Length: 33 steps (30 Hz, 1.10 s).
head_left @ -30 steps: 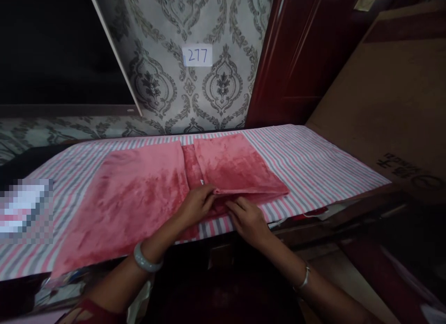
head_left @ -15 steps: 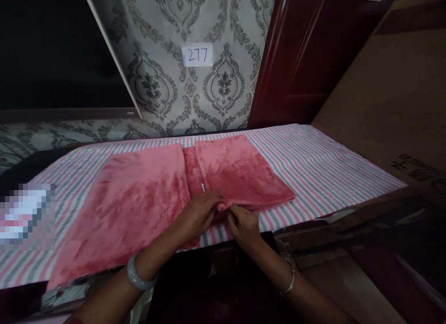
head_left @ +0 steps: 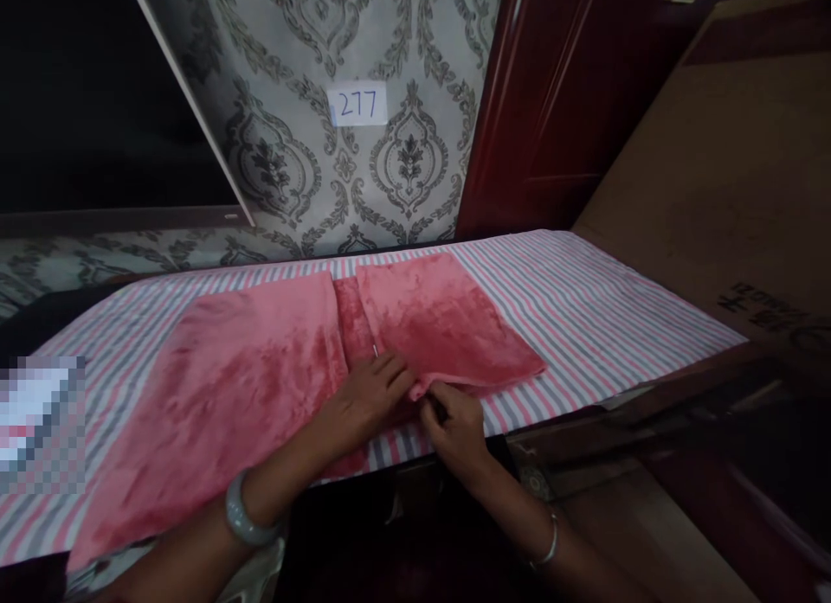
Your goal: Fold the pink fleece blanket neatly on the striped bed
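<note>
A pink plush cloth (head_left: 247, 387) lies spread on a surface covered with a pink, white and grey striped sheet (head_left: 584, 317). Its right part is folded over into a smaller panel (head_left: 441, 326). My left hand (head_left: 370, 395) lies on the cloth at the near corner of that fold, fingers pressing down beside a small white tag. My right hand (head_left: 454, 421) pinches the folded panel's near edge right next to the left hand. Both wrists wear bangles.
Patterned wallpaper with a paper label reading 277 (head_left: 358, 105) stands behind. A dark red door (head_left: 551, 101) is at the back right, a large cardboard box (head_left: 733, 188) at the right. A blurred patch (head_left: 39, 426) sits at the left edge.
Both hands have drawn closer together at the fold's near corner. The right hand moved left and now pinches the edge. The view shifted slightly.
</note>
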Each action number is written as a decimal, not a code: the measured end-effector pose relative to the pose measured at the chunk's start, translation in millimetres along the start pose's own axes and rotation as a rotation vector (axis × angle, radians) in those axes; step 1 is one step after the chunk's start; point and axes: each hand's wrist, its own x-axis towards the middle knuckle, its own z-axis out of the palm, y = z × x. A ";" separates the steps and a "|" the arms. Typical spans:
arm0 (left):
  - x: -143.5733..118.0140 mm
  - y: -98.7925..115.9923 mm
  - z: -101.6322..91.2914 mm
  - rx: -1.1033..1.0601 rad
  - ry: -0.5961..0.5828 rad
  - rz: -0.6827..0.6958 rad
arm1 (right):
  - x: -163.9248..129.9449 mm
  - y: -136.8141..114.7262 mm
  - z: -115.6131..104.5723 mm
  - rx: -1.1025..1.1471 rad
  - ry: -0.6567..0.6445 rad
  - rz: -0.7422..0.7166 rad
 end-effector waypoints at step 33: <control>67.5 -100.2 20.4 0.095 -0.269 -0.630 | 67.0 35.4 4.7 -0.505 -0.717 0.124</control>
